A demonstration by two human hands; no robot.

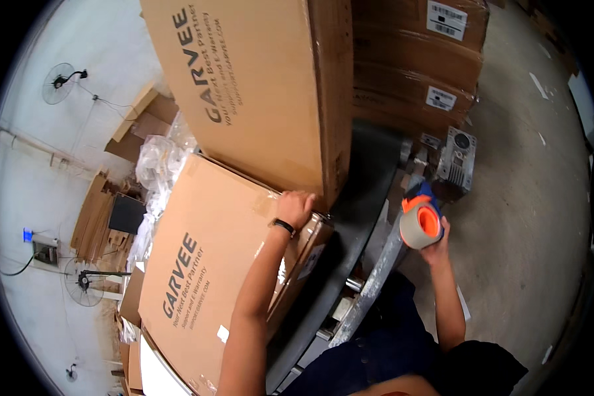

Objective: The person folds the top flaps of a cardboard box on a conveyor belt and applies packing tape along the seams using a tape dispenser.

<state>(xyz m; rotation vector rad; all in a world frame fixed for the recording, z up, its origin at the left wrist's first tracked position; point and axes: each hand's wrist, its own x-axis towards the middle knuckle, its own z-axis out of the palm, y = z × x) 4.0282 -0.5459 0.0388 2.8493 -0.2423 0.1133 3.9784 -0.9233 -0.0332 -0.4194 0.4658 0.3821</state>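
Note:
A large flat cardboard box (228, 218) with dark print lies tilted on a black conveyor belt (369, 178). My left hand (296, 209), with a dark band at its wrist, grips the box's far right corner, fingers curled over the edge. A second big cardboard box (264, 86) stands upright just beyond it, close to my fingers. Out to the right, my right hand (435, 247) is closed on a blue and orange tape dispenser (417, 195) with a wide tan tape roll. The dispenser's handle is mostly hidden behind the roll. It is apart from the box.
The conveyor's metal side rail (369, 290) runs between me and the belt. A grey motor housing (457, 162) juts out at the right. Wrapped, stacked cartons (412, 63) stand at the back. Clear plastic wrap (162, 162) and flattened cardboard (96, 224) lie to the left.

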